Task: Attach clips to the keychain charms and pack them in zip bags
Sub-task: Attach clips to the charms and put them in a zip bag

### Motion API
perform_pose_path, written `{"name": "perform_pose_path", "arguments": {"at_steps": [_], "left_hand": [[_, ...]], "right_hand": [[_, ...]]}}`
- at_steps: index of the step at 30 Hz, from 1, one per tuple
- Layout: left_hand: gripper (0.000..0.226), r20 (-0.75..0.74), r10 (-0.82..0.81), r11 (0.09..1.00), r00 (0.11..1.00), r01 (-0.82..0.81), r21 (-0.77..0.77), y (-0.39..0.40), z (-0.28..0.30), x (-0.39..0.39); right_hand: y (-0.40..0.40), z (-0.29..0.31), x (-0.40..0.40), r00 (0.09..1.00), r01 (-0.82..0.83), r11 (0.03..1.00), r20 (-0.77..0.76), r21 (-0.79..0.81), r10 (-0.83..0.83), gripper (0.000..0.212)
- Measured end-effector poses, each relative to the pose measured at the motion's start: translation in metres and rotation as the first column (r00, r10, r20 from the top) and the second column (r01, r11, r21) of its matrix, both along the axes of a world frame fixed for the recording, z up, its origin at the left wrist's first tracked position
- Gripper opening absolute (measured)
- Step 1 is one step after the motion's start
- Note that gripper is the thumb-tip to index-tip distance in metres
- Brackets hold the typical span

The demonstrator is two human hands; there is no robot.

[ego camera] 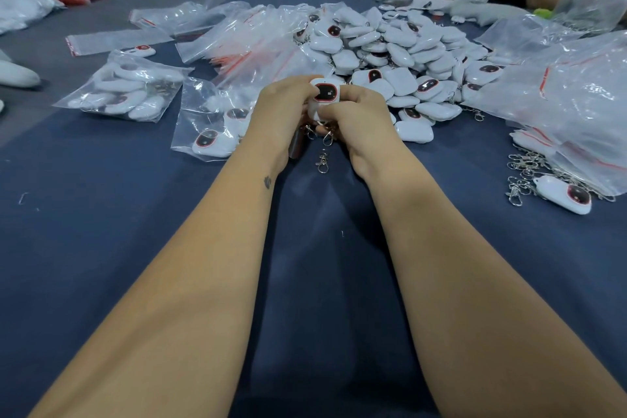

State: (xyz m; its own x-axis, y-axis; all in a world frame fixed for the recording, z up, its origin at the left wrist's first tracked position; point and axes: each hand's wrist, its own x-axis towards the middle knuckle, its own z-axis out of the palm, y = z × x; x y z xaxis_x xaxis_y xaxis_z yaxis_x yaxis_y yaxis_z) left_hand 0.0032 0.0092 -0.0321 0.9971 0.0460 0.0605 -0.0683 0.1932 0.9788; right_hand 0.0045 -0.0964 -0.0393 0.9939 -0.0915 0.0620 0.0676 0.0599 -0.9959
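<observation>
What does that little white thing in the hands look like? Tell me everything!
The charm is a small white rounded square, smooth like plastic, with a dark oval window ringed in red on its face. It is held up above the blue table, face toward the camera, in front of the big pile of charms. The left hand and right hand both grip it by its sides. Silvery metal clips dangle just beneath the hands.

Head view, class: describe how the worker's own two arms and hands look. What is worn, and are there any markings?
Both forearms are bare: no sleeves, gloves, watch or bracelets show. The left hand and right hand wear no visible rings. The one marking is a small dark tattoo on the left forearm near the wrist.
</observation>
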Motion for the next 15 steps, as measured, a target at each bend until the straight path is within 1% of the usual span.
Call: {"name": "perform_pose_path", "arguments": {"at_steps": [1,4,7,12,15], "left_hand": [[0.020,0.003,0.002,1.000,1.000,-0.002,0.020,0.0001,-0.0010,0.0003],[0.013,0.018,-0.020,0.998,1.000,0.019,0.066,-0.0003,-0.0020,-0.0012],[0.017,0.023,-0.021,1.000,1.000,0.021,0.023,-0.0001,-0.0027,0.0006],[0.029,0.016,-0.015,0.999,1.000,0.014,0.028,-0.0008,-0.0025,0.0020],[0.024,0.035,-0.029,0.999,0.999,0.028,0.037,-0.0007,-0.0028,0.0009]], "right_hand": [[0.0001,0.0003,-0.0007,1.000,-0.008,1.000,0.004,0.005,0.008,0.026],[-0.0005,0.0012,-0.0018,1.000,-0.013,1.000,0.012,0.014,0.013,0.027],[-0.0012,0.0014,-0.0024,1.000,-0.018,1.000,0.010,0.014,0.018,0.026],[-0.0008,0.0023,-0.0032,1.000,-0.019,1.000,0.009,0.009,0.019,0.027],[-0.0016,0.0033,-0.0037,1.000,-0.024,1.000,0.004,0.001,0.024,0.027]]}}
